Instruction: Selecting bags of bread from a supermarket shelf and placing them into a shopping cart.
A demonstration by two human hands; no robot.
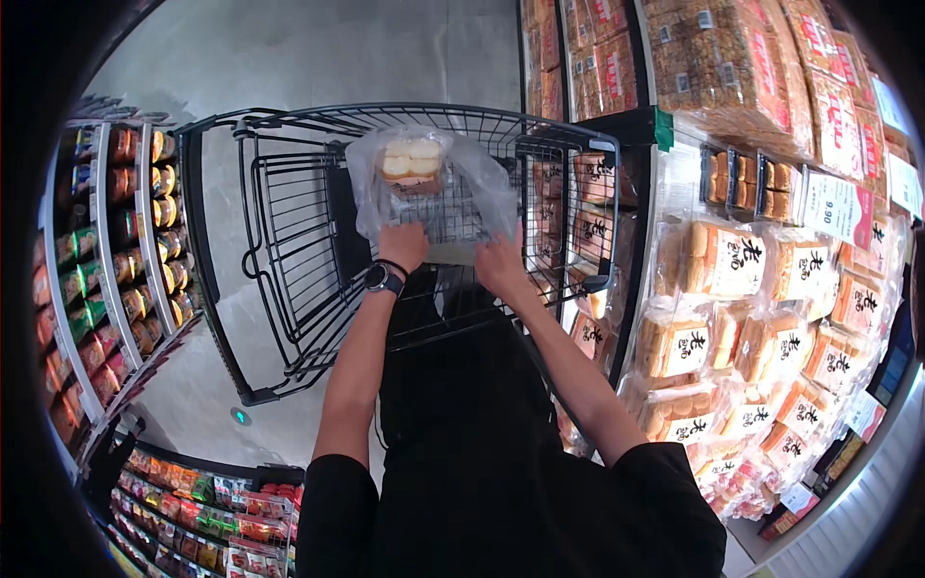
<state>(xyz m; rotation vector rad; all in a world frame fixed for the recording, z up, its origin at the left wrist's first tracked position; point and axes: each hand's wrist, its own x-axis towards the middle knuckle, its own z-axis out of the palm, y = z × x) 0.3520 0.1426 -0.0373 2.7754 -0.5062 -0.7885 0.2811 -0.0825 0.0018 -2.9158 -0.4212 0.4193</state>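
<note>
A translucent plastic bag (476, 186) is spread over the black wire shopping cart (275, 212), with a packaged loaf of pale bread (409, 164) in its upper part. My left hand (405, 246), with a dark watch on the wrist, has its fingers closed on the near left edge of the bag. My right hand (500, 262) is closed on the bag's near right edge, level with the left hand and apart from it. Both forearms reach up from the lower edge of the view.
Bread packs (721, 255) are piled on the display at the right, with stacked brown packages (723, 67) beyond them. Shelves of packaged goods (125, 250) stand at the left, and more racks (202, 496) at the lower left. Grey floor (318, 53) shows past the cart.
</note>
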